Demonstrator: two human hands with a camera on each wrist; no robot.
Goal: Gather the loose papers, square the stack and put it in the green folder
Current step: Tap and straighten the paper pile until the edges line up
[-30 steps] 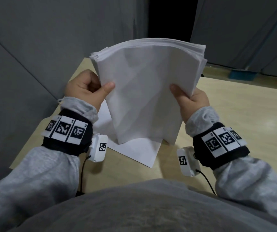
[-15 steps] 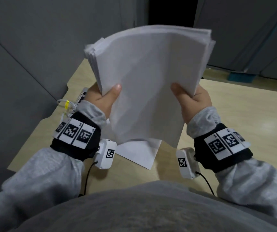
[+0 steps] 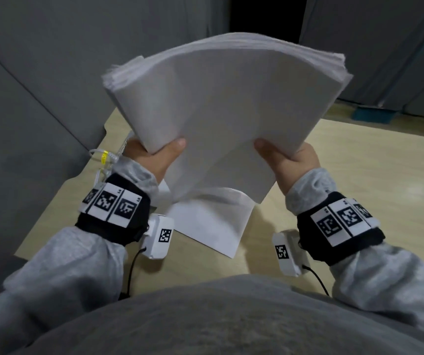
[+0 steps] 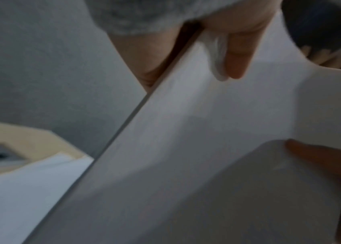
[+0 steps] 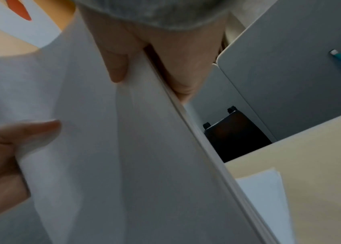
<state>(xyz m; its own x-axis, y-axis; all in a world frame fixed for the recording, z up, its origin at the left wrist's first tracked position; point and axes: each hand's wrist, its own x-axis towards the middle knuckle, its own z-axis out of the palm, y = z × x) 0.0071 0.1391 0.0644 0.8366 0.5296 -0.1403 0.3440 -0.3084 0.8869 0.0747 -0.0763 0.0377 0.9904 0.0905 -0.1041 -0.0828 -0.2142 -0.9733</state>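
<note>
A thick stack of white papers (image 3: 221,108) is held upright above the table, bowed and fanned at its top edge. My left hand (image 3: 159,155) grips its lower left side, thumb on the near face. My right hand (image 3: 285,160) grips the lower right side the same way. In the left wrist view the stack (image 4: 186,148) fills the frame, with my left thumb on it and the right thumb at the right edge. The right wrist view shows the stack (image 5: 134,165) edge-on between thumb and fingers. No green folder is in view.
White sheets (image 3: 213,221) lie on the beige table (image 3: 359,188) under the stack. A white cable with a yellow tag (image 3: 104,160) sits at the table's left edge by grey partition walls (image 3: 39,73). A teal object (image 3: 373,115) lies on the floor beyond.
Both hands have raised the stack higher and tilted it back, so its top edge fans wider. The left hand has moved rightward and up; the cable behind it is uncovered.
</note>
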